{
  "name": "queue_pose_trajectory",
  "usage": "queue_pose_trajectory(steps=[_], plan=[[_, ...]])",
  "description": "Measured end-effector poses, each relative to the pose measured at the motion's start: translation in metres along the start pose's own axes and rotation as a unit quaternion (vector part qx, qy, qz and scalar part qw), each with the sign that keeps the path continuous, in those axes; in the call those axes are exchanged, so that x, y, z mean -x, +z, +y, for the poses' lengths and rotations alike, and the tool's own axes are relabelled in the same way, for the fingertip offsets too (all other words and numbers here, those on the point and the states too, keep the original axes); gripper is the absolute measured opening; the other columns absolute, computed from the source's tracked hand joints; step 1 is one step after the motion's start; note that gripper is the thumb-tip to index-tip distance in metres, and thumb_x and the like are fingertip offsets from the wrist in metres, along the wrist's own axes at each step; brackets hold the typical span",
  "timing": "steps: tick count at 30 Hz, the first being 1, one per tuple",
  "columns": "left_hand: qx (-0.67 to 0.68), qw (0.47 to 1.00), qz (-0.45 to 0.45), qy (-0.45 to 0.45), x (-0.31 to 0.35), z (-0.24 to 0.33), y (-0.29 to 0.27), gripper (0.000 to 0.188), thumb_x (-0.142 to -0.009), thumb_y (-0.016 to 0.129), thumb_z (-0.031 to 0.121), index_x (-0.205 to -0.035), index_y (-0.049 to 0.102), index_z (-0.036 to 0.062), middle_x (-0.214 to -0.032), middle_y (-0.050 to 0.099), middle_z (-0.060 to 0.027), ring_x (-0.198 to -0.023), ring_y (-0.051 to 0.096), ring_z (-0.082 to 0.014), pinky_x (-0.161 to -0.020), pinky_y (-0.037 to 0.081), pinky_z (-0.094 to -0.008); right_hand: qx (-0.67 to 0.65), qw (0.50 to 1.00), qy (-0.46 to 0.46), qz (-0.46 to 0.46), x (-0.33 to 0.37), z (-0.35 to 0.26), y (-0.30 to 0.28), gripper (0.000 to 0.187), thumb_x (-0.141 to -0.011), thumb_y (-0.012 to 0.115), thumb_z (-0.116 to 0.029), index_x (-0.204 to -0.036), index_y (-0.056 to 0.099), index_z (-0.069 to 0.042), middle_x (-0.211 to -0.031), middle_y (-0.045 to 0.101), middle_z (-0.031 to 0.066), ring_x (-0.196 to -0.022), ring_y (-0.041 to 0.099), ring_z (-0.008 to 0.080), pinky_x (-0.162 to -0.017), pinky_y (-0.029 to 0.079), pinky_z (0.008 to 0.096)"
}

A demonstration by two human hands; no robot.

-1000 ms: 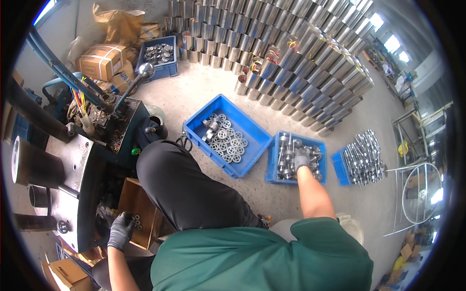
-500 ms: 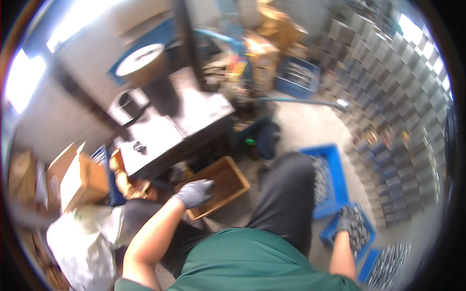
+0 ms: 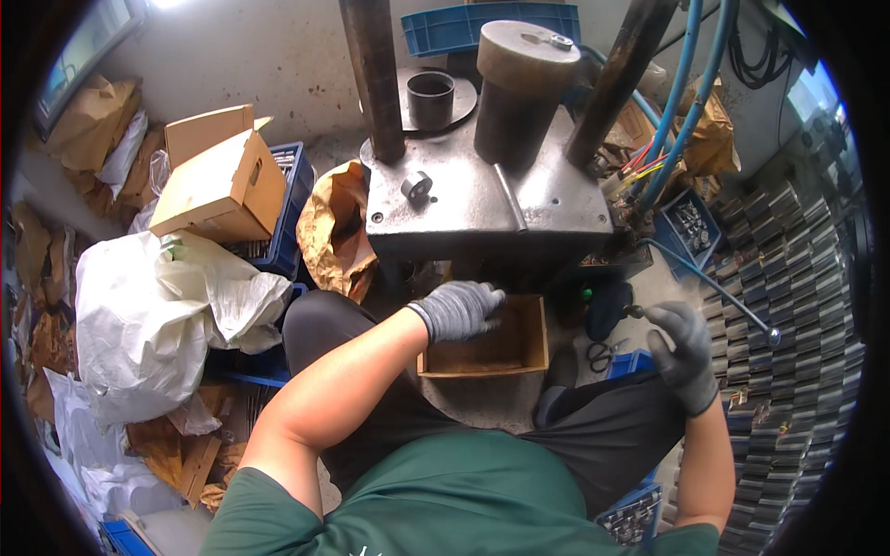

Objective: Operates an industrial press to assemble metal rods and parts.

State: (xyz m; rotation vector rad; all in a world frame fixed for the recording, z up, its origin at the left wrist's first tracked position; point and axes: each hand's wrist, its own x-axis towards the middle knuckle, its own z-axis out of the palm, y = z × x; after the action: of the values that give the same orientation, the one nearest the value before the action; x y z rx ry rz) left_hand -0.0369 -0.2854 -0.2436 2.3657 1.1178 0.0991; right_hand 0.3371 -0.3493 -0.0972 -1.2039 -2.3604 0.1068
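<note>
My left hand, in a grey glove, is above the wooden box at the foot of the machine. Its fingers are loosely stretched and nothing shows in them. On the right, my gloved right hand is raised over my knee, a small dark metal part at its fingertips; the part's exact shape is too small to tell. A metal piece with a hole rests on the steel machine table. Another small metal piece lies on top of the thick steel cylinder.
Two steel columns flank the cylinder. Stacked metal pieces fill the right side. A blue bin of metal parts is behind a thin rod. Scissors lie near my foot. A cardboard box and white sack stand left.
My view has swung round toward the machine. My right hand has come up from the blue bin of parts with a small part. The left hand is still over the wooden box.
</note>
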Motion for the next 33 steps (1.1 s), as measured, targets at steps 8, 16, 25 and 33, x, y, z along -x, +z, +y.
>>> queue_pose_trajectory(steps=[8, 16, 25, 33], plan=[[0.045, 0.981, 0.183, 0.035, 0.003, -0.006, -0.039, 0.034, -0.100, 0.070, 0.030, -0.121, 0.068, 0.0034, -0.111, 0.070, -0.0206, -0.106, 0.070, -0.0422, -0.093, 0.057, -0.0527, 0.063, 0.845, -0.144, -0.512, -0.072, 0.006, 0.204, 0.036, -0.087, 0.072, -0.023, -0.119, 0.077, -0.007, -0.112, 0.072, 0.0176, -0.109, 0.071, 0.0378, -0.094, 0.058, 0.0517], [0.096, 0.957, 0.267, 0.054, -0.016, 0.021, -0.050, 0.032, -0.097, 0.070, 0.032, -0.113, 0.070, 0.0045, -0.101, 0.071, -0.0193, -0.098, 0.072, -0.0393, -0.088, 0.058, -0.0515, -0.153, 0.890, -0.017, -0.430, -0.051, -0.022, 0.369, 0.049, -0.098, 0.067, -0.025, -0.144, 0.068, -0.009, -0.145, 0.066, 0.0214, -0.141, 0.057, 0.0392, -0.123, 0.040, 0.0450], [0.223, 0.917, 0.326, 0.060, -0.029, 0.053, -0.040, 0.024, -0.095, 0.068, 0.027, -0.096, 0.066, 0.0034, -0.092, 0.068, -0.0183, -0.089, 0.071, -0.0383, -0.079, 0.058, -0.0507, -0.007, 0.909, -0.023, -0.416, -0.064, -0.039, 0.482, 0.043, -0.101, 0.061, -0.016, -0.142, 0.065, -0.005, -0.140, 0.068, 0.0237, -0.130, 0.065, 0.0412, -0.114, 0.050, 0.0489], [0.308, 0.909, 0.275, 0.063, -0.019, 0.082, -0.018, 0.023, -0.090, 0.073, 0.023, -0.097, 0.071, 0.0010, -0.091, 0.073, -0.0201, -0.085, 0.075, -0.0377, -0.075, 0.060, -0.0481, 0.069, 0.854, -0.044, -0.514, -0.037, -0.029, 0.493, 0.040, -0.106, 0.049, -0.012, -0.140, 0.064, 0.002, -0.137, 0.068, 0.0283, -0.127, 0.066, 0.0436, -0.111, 0.053, 0.0494]])
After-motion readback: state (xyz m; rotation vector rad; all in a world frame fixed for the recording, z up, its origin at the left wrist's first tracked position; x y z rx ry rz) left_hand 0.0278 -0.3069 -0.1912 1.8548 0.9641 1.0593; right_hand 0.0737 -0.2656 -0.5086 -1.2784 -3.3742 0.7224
